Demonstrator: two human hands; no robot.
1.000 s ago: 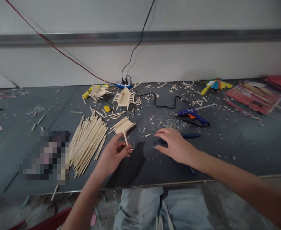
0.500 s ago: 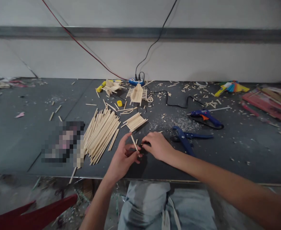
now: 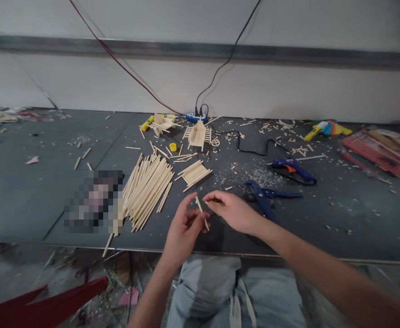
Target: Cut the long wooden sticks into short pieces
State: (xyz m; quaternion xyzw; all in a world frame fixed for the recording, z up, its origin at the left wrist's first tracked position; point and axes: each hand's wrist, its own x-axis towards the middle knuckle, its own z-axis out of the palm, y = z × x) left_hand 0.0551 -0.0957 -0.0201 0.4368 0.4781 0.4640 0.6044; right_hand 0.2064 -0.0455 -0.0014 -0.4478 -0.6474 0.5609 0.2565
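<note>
My left hand (image 3: 183,230) pinches a short wooden stick (image 3: 201,212) between thumb and fingers, tilted with its upper end leaning left. Close beside that stick's upper end is my right hand (image 3: 229,210), thumb and fingers drawn together. Something small and pale may be at its fingertips, too small to name. Just beyond both hands lies a small flat panel of wooden sticks (image 3: 193,175) joined side by side. To the left of my left hand spreads a large pile of wooden sticks (image 3: 148,191).
A blue cutter (image 3: 263,200) and a blue glue gun (image 3: 290,167) lie to the right. Farther back stand a small stick-built cart (image 3: 198,134), another stick model (image 3: 162,123), a yellow cap (image 3: 173,147) and a blue power strip (image 3: 195,118). Scraps litter the dark table (image 3: 322,200).
My left hand has lifted slightly and moved right with its stick. My right hand has come up from the tabletop, its fingertips now near the stick's upper end.
</note>
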